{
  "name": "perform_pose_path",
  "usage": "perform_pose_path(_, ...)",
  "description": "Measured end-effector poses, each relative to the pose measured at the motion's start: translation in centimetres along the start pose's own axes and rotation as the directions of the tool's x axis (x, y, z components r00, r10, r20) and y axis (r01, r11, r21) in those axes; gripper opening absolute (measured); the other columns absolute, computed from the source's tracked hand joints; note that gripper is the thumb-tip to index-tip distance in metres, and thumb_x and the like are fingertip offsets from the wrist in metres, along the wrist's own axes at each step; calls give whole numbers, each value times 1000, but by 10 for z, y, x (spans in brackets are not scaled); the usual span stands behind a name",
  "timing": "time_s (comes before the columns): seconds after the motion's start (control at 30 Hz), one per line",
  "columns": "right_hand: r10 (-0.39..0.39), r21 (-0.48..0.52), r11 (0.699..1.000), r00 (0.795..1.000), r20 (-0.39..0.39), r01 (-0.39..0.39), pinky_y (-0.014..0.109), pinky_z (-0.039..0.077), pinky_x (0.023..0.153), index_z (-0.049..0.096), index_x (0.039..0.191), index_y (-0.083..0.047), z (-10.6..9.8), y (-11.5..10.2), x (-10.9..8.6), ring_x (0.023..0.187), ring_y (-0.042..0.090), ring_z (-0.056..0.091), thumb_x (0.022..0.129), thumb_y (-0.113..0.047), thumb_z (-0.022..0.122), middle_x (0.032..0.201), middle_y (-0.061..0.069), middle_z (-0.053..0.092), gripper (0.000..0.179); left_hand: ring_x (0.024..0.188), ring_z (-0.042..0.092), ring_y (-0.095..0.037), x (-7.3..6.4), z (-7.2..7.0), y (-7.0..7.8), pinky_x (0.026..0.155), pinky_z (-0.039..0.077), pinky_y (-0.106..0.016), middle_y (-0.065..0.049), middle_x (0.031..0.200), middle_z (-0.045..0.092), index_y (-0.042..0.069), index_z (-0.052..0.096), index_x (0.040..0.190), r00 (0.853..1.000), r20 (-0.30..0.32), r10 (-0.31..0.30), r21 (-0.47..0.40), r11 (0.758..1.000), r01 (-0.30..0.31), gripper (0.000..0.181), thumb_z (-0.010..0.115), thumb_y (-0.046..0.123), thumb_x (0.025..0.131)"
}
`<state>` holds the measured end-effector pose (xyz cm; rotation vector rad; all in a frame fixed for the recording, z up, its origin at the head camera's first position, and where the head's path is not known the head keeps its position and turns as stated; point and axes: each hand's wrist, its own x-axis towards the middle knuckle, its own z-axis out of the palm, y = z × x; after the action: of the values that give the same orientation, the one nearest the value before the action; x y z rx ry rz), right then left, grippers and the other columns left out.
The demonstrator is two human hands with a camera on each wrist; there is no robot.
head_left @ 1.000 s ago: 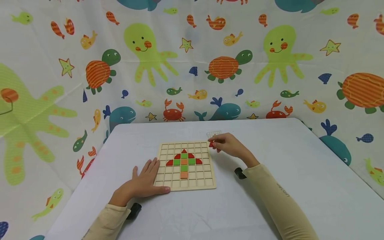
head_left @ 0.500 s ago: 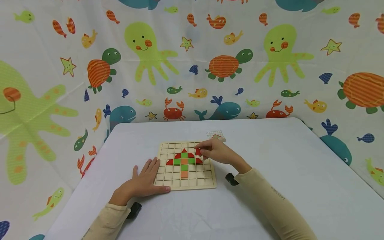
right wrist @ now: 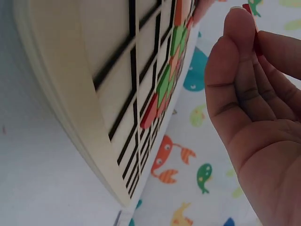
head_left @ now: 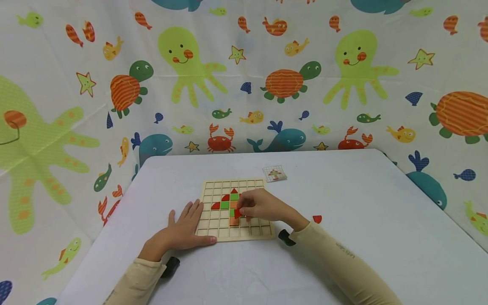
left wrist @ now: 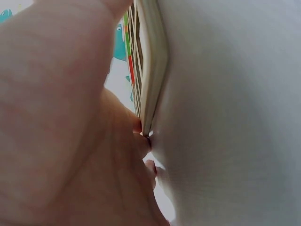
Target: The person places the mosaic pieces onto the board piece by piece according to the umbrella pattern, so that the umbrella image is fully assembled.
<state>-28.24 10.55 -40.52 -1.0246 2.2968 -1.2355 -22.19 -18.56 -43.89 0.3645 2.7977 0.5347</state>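
Observation:
A wooden grid board (head_left: pixel 253 233) holds red, green and orange tiles arranged like a plane or rocket. My left hand (head_left: pixel 177 233) lies with fingers spread along the board's left side, its thumb at the near left corner. In the left wrist view that hand (left wrist: pixel 70 136) meets the board's pale edge (left wrist: pixel 153 61). My right hand (head_left: pixel 263 206) is over the board's middle, pinching a small red tile (head_left: pixel 237 213) between thumb and fingertips. The right wrist view shows this tile edge-on between the fingers, and a red tile (right wrist: pixel 149 112) set in the grid. The right hand hides part of the pattern.
A small pattern card (head_left: pixel 274 173) lies behind the board's far right corner. One loose red tile (head_left: pixel 317 219) with a rounded edge is on the white table (head_left: pixel 366 190), close to the right sleeve. A curtain printed with sea animals (head_left: pixel 244 84) hangs behind the table.
My right hand has moved left and nearer from the board's far right edge to its middle, carrying the red tile. The card and loose red tile have come into view. The left hand stays put.

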Motion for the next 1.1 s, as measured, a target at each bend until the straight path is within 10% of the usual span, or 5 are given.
perform_pose_path(1.1,-27,-221,974,994,102,49,22,51,67,74,96,-10,32,-3,3,65,4,58,101,-2,73,75,-9,65,9,160,6,-51,1,0,1,114,-4,-82,-28,175,12,-6,15,168,1000,6,-5,15,1000,5,132,74,76,84)
